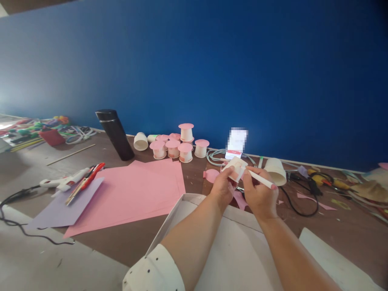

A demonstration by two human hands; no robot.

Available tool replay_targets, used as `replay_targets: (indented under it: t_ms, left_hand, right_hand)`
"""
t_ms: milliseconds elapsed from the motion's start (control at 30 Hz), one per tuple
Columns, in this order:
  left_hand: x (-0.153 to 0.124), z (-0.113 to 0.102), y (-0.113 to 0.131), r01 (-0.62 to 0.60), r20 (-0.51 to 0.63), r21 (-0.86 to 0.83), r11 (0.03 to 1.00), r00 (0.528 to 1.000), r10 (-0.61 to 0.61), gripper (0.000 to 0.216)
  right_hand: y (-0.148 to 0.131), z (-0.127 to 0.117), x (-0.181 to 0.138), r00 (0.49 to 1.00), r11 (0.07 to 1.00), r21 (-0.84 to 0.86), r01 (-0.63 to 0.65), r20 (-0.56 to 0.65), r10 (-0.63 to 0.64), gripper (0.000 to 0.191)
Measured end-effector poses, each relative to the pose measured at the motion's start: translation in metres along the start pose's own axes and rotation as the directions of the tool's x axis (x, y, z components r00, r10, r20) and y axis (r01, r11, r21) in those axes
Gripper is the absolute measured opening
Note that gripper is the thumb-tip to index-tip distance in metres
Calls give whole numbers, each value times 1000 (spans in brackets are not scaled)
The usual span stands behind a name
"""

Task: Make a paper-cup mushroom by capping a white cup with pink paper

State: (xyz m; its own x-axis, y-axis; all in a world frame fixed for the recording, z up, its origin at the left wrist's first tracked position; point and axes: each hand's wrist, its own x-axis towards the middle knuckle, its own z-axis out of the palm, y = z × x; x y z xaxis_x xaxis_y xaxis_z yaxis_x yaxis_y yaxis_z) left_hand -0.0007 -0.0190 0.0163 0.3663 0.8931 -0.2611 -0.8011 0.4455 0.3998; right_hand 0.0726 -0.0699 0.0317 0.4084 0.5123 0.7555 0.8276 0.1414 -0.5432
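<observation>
My left hand (224,186) is closed around a small white paper cup (235,168), held tilted above the table's front part. In my right hand (261,195) is a white marker pen (260,178) with a pink end; its tip side points at the cup's wall. Whether the tip touches the cup I cannot tell. Pink paper scraps (240,199) lie below the hands. Just left of the cup is a round pink paper piece (211,175). Several small cups with pink paper discs on top (185,152) stand farther left, one stacked higher.
A black bottle (115,135) stands at the back left. Pink sheets (136,190), a purple sheet (72,208), a cutter (86,182) and a white glue gun (68,180) lie left. Behind my hands are a lit phone (237,141) and cables; a larger cup (275,171) lies right.
</observation>
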Motion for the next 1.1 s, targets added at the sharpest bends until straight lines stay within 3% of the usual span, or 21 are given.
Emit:
replay_targets:
  t_ms: [300,900,1100]
  left_hand:
    - [1,1,1,10,-39,6,1000,999,-9,24]
    - [5,-4,-1,12,-12,13,1000,1000,-12,30]
    - [4,-3,0,15,-16,-3,1000,1000,-15,25]
  right_hand:
    - [0,1,-1,999,999,-10,34,1,-34,21]
    - [-1,2,-2,1000,999,-32,8,26,-8,22]
    - [-2,1,-2,1000,1000,28,6,18,-6,22]
